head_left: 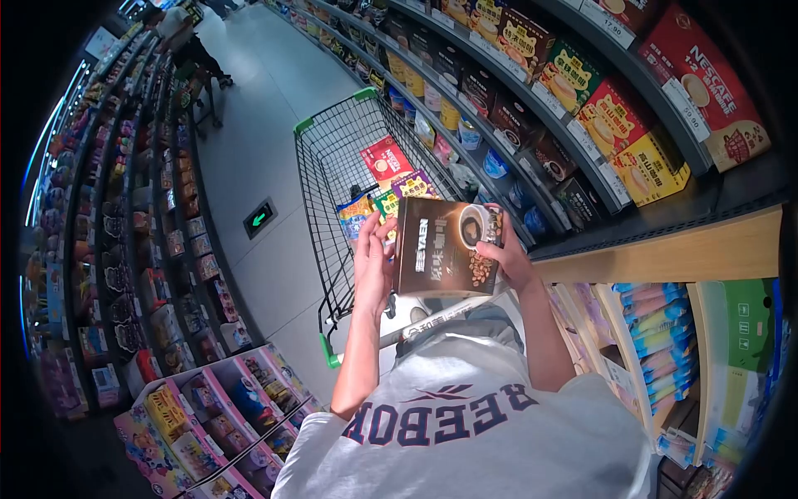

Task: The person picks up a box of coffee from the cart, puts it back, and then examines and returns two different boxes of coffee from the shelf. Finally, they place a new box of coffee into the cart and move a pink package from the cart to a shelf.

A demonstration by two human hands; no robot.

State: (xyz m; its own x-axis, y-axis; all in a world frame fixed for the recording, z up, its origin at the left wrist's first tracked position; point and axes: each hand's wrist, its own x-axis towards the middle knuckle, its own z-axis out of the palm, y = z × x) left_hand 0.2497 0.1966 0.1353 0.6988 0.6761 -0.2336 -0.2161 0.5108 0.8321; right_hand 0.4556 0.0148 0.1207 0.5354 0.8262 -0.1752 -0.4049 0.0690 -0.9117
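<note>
A brown coffee box (439, 249) with a cup and beans printed on it is held up in front of my chest, above the cart's handle end. My right hand (509, 254) grips its right side, the thumb lying on the front face. At the box's left edge, my left hand (374, 262) supports it with bent fingers. Beyond the box stands a wire shopping cart (320, 179) with green corners. Inside it lie a red Nescafe box (385, 160), a purple box (413, 184), a green box partly hidden by my fingers, and a blue packet (355, 212).
Shelves of coffee boxes (615, 116) run along the right. A wooden-edged rack (657, 249) stands close at my right. Snack shelves (158, 224) and a pink display (208, 416) line the left. A person (176, 37) with another cart (199, 87) is farther up the aisle.
</note>
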